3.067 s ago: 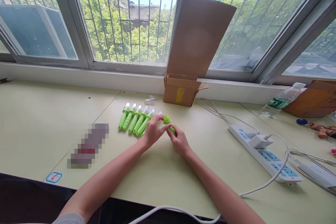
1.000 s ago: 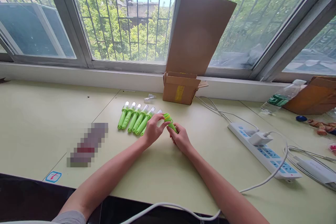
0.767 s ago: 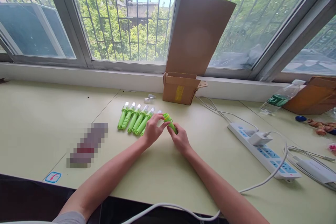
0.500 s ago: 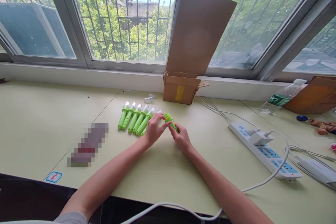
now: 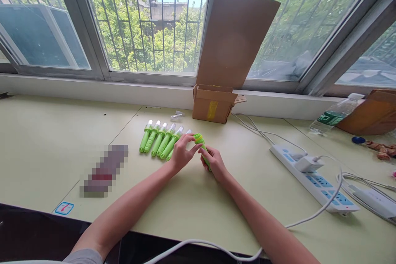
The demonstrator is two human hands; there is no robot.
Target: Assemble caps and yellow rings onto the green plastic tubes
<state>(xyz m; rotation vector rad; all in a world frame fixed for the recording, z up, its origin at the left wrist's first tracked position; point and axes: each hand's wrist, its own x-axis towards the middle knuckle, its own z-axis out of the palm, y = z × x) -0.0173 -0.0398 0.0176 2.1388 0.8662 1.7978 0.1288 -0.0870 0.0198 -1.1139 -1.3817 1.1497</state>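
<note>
Between both hands is a green plastic tube [image 5: 199, 139] with a wider, ridged head and a yellow ring near its top. My left hand [image 5: 182, 153] is closed on the head, thumb and fingers pinching it from the left. Lower down, my right hand [image 5: 215, 163] wraps its fingers around the narrow body, hiding part of it. Left of my left hand lies a row of several similar green tubes with clear caps [image 5: 161, 139]; the nearest one is partly covered by that hand.
A small clear plastic piece [image 5: 177, 116] lies behind the row. An open cardboard box [image 5: 213, 105] stands against the sill. To the right are a white power strip [image 5: 312, 179] with cables, a water bottle [image 5: 334, 115] and wooden pieces. A blurred-out object [image 5: 103, 171] lies left.
The tube has turned steeper, and its lower end now shows below my right fingers. My right hand has shifted slightly down and right; my left hand stays almost where it was.
</note>
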